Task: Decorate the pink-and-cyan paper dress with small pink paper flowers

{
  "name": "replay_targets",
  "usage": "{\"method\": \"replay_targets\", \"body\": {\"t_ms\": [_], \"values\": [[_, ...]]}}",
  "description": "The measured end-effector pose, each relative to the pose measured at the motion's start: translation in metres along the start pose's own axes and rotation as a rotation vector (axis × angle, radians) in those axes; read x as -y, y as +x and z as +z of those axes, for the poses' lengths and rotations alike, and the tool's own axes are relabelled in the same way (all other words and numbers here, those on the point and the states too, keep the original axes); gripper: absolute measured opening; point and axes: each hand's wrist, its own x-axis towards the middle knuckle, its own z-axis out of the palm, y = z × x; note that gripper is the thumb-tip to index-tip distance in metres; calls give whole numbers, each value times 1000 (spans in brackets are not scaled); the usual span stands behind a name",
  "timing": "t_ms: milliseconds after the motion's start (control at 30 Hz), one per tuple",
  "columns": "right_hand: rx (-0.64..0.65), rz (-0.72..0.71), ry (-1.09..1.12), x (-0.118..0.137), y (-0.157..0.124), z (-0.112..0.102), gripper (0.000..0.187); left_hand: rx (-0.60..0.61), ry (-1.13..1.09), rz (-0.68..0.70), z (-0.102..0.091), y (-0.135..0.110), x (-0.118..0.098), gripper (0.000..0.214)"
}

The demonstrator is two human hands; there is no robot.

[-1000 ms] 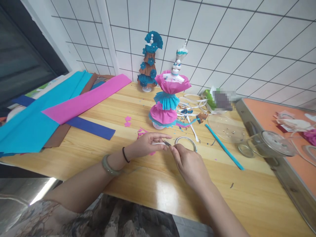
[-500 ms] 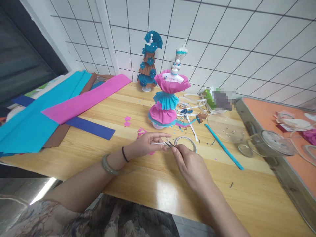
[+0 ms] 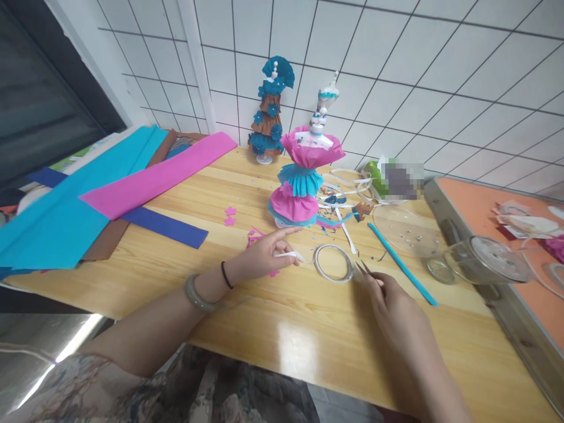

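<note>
My left hand [image 3: 267, 252] rests on the wooden table [image 3: 264, 329] and pinches a short white strip [image 3: 288, 255] between thumb and fingers, index finger stretched out. My right hand [image 3: 396, 311] is closed around small scissors [image 3: 365, 270], their open blades pointing up-left, just right of a ring of white tape [image 3: 333, 263]. Behind the ring stands a paper-dressed figurine in pink and teal [image 3: 302, 182]. Pink paper flowers [image 3: 229, 216] and scraps lie left of my left hand.
A second figurine in teal and brown [image 3: 268, 114] stands by the tiled wall. Crepe sheets in teal [image 3: 57, 205], pink [image 3: 154, 176] and dark blue [image 3: 165, 228] lie at left. A teal strip [image 3: 403, 264], white strips, a clear lid [image 3: 403, 229] and a glass jar [image 3: 484, 264] sit at right, beside an orange tray [image 3: 497, 217].
My right hand with the scissors has pulled away to the right of the tape ring. My left hand stays put, still holding the white strip, now cut free.
</note>
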Motion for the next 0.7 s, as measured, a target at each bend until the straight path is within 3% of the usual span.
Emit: {"method": "replay_targets", "body": {"t_ms": [100,200,300,367,467,567,700], "values": [[-57,-32,-89,-24,2,9,47,-4,35,1,2,-1,-1,74],[-133,-107,-154,-32,-1,16,44,-3,66,-1,5,-2,-4,73],[-281,-170,-178,-21,-1,14,41,-7,62,27,7,-3,-5,71],[-325,-275,-28,-4,1,9,39,22,34,40,8,-4,-5,72],[-130,-452,430,28,7,0,33,104,-51,29,8,-4,-3,71],[133,-425,733,58,14,-4,33,135,-111,11,8,-4,-1,69],[311,-359,909,78,26,2,40,151,-104,-15,7,-3,-3,66]]}}
